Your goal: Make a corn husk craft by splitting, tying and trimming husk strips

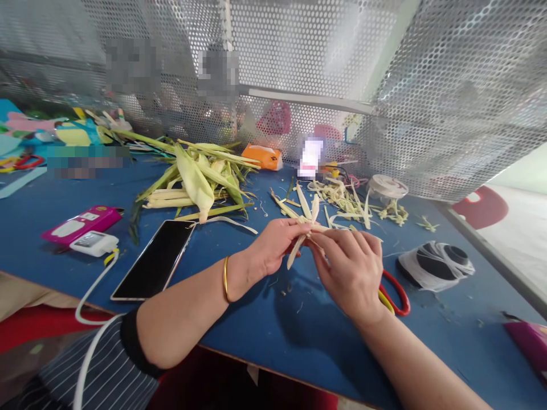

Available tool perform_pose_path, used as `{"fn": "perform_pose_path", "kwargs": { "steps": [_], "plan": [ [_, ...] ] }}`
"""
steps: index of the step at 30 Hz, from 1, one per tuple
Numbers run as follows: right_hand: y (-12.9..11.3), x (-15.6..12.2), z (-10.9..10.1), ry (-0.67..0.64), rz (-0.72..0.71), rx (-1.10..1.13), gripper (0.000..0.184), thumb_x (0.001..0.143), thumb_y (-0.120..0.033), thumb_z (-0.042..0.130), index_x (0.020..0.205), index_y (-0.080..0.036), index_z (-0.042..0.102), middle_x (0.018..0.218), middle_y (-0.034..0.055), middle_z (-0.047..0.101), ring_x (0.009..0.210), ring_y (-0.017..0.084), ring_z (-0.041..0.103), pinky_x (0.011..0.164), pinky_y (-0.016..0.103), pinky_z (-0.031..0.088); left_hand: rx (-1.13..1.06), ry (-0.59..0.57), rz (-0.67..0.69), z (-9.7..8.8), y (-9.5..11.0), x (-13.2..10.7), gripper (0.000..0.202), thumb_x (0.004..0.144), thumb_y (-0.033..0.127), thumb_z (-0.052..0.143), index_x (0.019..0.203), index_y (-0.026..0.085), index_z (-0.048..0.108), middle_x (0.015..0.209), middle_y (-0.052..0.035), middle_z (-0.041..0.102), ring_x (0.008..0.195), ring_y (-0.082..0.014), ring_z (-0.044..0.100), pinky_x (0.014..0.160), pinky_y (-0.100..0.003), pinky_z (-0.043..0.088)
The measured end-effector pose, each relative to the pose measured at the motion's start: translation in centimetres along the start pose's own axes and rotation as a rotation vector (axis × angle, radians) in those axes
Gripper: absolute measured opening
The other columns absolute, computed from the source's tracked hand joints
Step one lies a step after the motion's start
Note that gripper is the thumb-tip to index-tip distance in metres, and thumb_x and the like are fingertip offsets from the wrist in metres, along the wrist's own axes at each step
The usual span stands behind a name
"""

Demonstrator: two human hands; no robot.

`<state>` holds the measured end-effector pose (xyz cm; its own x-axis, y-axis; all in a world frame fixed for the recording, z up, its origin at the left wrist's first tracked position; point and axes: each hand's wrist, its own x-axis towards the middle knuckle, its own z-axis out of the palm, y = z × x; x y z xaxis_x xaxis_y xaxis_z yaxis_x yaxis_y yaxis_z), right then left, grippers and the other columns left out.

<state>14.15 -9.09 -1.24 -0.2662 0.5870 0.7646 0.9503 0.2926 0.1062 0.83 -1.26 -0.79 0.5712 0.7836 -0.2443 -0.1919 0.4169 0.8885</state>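
Observation:
My left hand (pixel 273 247) and my right hand (pixel 352 267) meet above the blue table (pixel 265 324), both pinched on a small bundle of pale corn-husk strips (pixel 304 219) that fans out upward and hangs down between them. A gold bangle circles my left wrist. Under my right hand lie scissors with red and yellow handles (pixel 395 296), partly hidden.
A pile of green corn husks (pixel 196 176) lies at the back left, shredded husk scraps (pixel 350 199) at the back right. A black phone (pixel 156 259), a pink case (pixel 81 222) and a white charger (pixel 94 243) sit left. A ribbon roll (pixel 436 265) sits right. Perforated metal screen behind.

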Motion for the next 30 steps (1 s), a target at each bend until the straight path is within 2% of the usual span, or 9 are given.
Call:
{"fn": "perform_pose_path", "kwargs": {
  "steps": [4, 7, 9, 12, 16, 19, 23, 27, 30],
  "plan": [
    [-0.5, 0.0, 0.5, -0.108, -0.287, 0.043, 0.020, 0.090, -0.010, 0.054, 0.101, -0.018, 0.069, 0.090, 0.0059, 0.070, 0.085, 0.020, 0.060, 0.089, 0.037, 0.040, -0.062, 0.004, 0.014, 0.2, -0.3, 0.0, 0.016, 0.071, 0.025, 0.073, 0.078, 0.011, 0.071, 0.079, -0.0068, 0.068, 0.068, -0.0107, 0.059, 0.060, -0.020, 0.043],
    [-0.5, -0.2, 0.6, -0.091, -0.308, 0.121, 0.021, 0.090, -0.008, 0.051, 0.090, -0.018, 0.069, 0.083, 0.0045, 0.069, 0.082, 0.019, 0.061, 0.092, 0.038, 0.039, -0.055, -0.012, 0.009, 0.4, -0.5, -0.2, 0.017, 0.067, 0.023, 0.076, 0.079, 0.011, 0.072, 0.078, -0.0062, 0.069, 0.068, -0.0113, 0.061, 0.062, -0.021, 0.045],
    [-0.2, -0.2, 0.5, -0.033, -0.114, 0.213, 0.019, 0.091, -0.011, 0.051, 0.089, -0.020, 0.068, 0.081, 0.0032, 0.069, 0.079, 0.018, 0.061, 0.088, 0.037, 0.041, 0.022, 0.003, 0.027, 0.5, -0.5, -0.3, 0.017, 0.068, 0.024, 0.075, 0.080, 0.012, 0.073, 0.075, -0.0048, 0.068, 0.063, -0.0103, 0.059, 0.059, -0.021, 0.044],
    [0.8, -0.3, 0.4, 0.030, 0.366, 0.375, 0.013, 0.089, -0.022, 0.057, 0.081, -0.021, 0.067, 0.080, 0.0036, 0.067, 0.077, 0.019, 0.061, 0.075, 0.034, 0.045, 0.150, 0.010, 0.026, 0.6, -0.1, -0.4, 0.014, 0.073, 0.024, 0.072, 0.082, 0.014, 0.074, 0.075, -0.0045, 0.069, 0.061, -0.0108, 0.060, 0.056, -0.022, 0.044],
    [1.9, -0.1, 0.9, -0.189, 0.877, 0.724, 0.021, 0.084, -0.039, 0.061, 0.073, -0.021, 0.062, 0.059, -0.0013, 0.060, 0.053, 0.015, 0.052, 0.050, 0.027, 0.040, 0.212, -0.046, -0.005, 0.4, 0.4, -0.4, 0.012, 0.077, 0.025, 0.067, 0.080, 0.015, 0.072, 0.079, -0.0055, 0.071, 0.064, -0.0129, 0.064, 0.058, -0.024, 0.047],
    [2.0, 0.2, 1.2, -0.265, 1.062, 1.023, 0.030, 0.077, -0.047, 0.067, 0.070, -0.019, 0.059, 0.053, -0.0036, 0.058, 0.043, 0.011, 0.047, 0.044, 0.025, 0.038, 0.255, -0.087, 0.018, 0.3, 0.2, -0.3, 0.015, 0.079, 0.029, 0.067, 0.079, 0.014, 0.071, 0.078, -0.0054, 0.070, 0.067, -0.0127, 0.063, 0.061, -0.024, 0.048],
    [1.5, 0.6, 1.3, -0.265, 1.196, 1.166, 0.035, 0.068, -0.049, 0.074, 0.066, -0.018, 0.058, 0.052, -0.0026, 0.060, 0.041, 0.010, 0.046, 0.042, 0.023, 0.038, 0.294, -0.042, 0.112, 0.3, -0.4, -0.1, 0.015, 0.076, 0.022, 0.069, 0.088, 0.013, 0.072, 0.079, -0.0042, 0.070, 0.067, -0.0119, 0.062, 0.061, -0.023, 0.048],
    [1.3, 0.4, 1.6, -0.286, 1.201, 1.160, 0.037, 0.071, -0.051, 0.070, 0.078, -0.016, 0.060, 0.057, 0.0002, 0.062, 0.043, 0.012, 0.050, 0.044, 0.025, 0.040, 0.249, 0.106, 0.119, 0.4, -0.5, 0.2, 0.011, 0.076, 0.020, 0.067, 0.083, 0.012, 0.071, 0.071, -0.0030, 0.068, 0.058, -0.0100, 0.059, 0.053, -0.021, 0.044],
    [1.6, 0.0, 1.7, -0.203, 0.872, 0.826, 0.030, 0.083, -0.037, 0.060, 0.106, -0.018, 0.060, 0.077, 0.0045, 0.067, 0.063, 0.019, 0.061, 0.058, 0.032, 0.049, 0.146, 0.188, 0.088, 0.3, -0.2, 0.4, 0.009, 0.074, 0.018, 0.069, 0.081, 0.012, 0.070, 0.065, -0.0017, 0.065, 0.053, -0.0087, 0.058, 0.047, -0.019, 0.039]
  ]
}}
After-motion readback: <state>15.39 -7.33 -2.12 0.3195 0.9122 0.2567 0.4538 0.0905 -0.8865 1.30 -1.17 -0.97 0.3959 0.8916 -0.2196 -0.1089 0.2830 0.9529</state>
